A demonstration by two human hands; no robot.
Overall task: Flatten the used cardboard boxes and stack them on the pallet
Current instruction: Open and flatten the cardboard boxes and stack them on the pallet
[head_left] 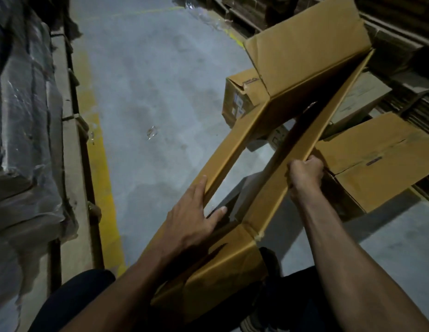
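Observation:
A large brown cardboard box (304,56), open at both ends and half collapsed into a narrow diamond, is held up in front of me over the floor. My left hand (194,216) lies on the box's left wall, fingers straight along the edge and the thumb reaching inside. My right hand (304,172) grips the top edge of the right wall in a fist. A flap hangs at the near end by my legs. No pallet can be made out with certainty.
Several other cardboard boxes (376,159) lie on the floor at right, with stacked flat cardboard (419,104) behind them. Wrapped goods (24,104) line the left side beyond a yellow floor line (100,159). Grey concrete aisle (156,80) runs ahead, with a plastic scrap (151,132) on it.

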